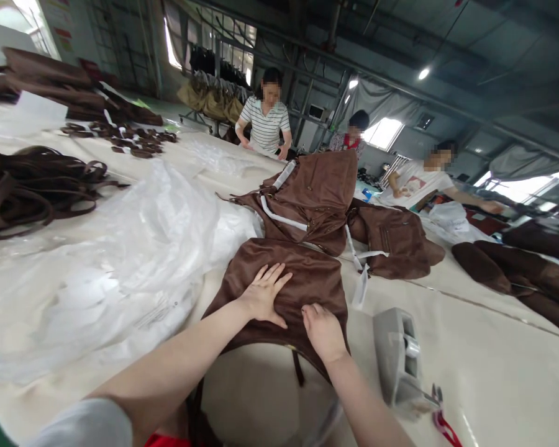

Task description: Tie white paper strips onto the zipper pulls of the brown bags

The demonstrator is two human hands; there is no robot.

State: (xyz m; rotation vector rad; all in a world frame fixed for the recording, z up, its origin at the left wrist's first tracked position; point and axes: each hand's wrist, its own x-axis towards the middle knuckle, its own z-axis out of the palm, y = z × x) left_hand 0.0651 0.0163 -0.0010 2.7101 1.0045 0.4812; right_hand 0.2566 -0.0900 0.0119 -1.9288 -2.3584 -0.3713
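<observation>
A brown leather-look bag (302,279) lies flat on the table in front of me, its curved opening and strap toward my body. My left hand (264,297) rests on it with the palm down and fingers spread. To its right, my right hand (323,329) is closed against the bag's surface, fingers curled and pressed together. Whatever may be between those fingertips is hidden. A thin dark strap end (298,367) hangs from the bag's near edge, between my forearms.
More brown bags (314,192) with wrapped handles are heaped beyond. Clear plastic bags (135,267) spread at left, near brown straps (32,189). A grey tape dispenser (398,354) and red-handled snips (442,422) are at right. Several people (266,121) stand across the table (503,372).
</observation>
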